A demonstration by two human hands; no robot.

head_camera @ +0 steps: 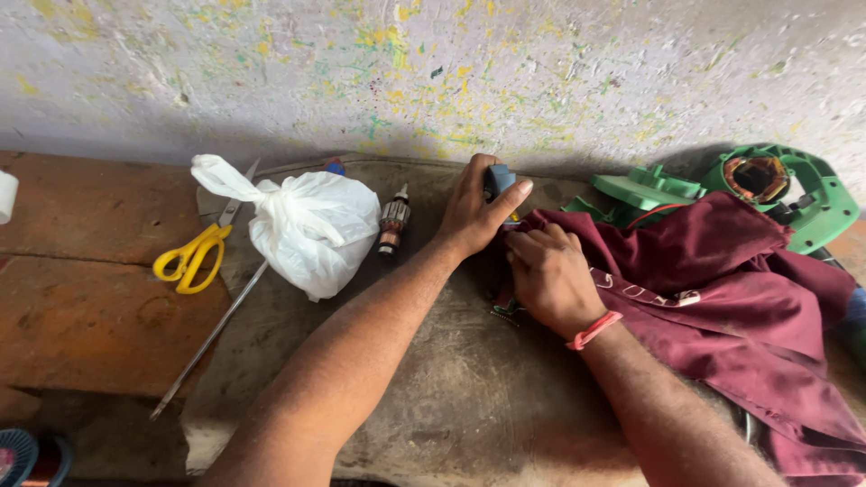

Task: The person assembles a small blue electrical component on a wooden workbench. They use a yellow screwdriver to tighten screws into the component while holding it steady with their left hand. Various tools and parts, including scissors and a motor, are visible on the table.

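Maroon cloth [722,280] lay bunched over the right half of the worn grey desk [451,397], and the person's right hand [548,275] pressed down on its left edge, fingers curled into the fabric so that the grip was clenched on the cloth. An orange band [594,330] circled that wrist. Just beside it, the left hand [474,212] was wrapped around a small blue-grey block-shaped part [497,180], the thumb laid along its right side and the fingers closed behind it; the part stood at the far edge of the desk, touching the cloth's corner. What sat under the right palm was hidden.

Left of the hands, a small motor armature with copper windings [394,223] lay on the desk, near a knotted white plastic bag [311,225]. A pair of yellow-handled scissors [194,252] rested just beyond the bag on the reddish-brown slab [81,316], and a long thin metal rod [212,338] ran diagonally from under the bag toward the near edge. At the far right, green plastic housing pieces [785,185] sat partly under the cloth, one of them showing a ring of copper coil inside. A paint-flecked pale wall [433,72] rose behind everything.
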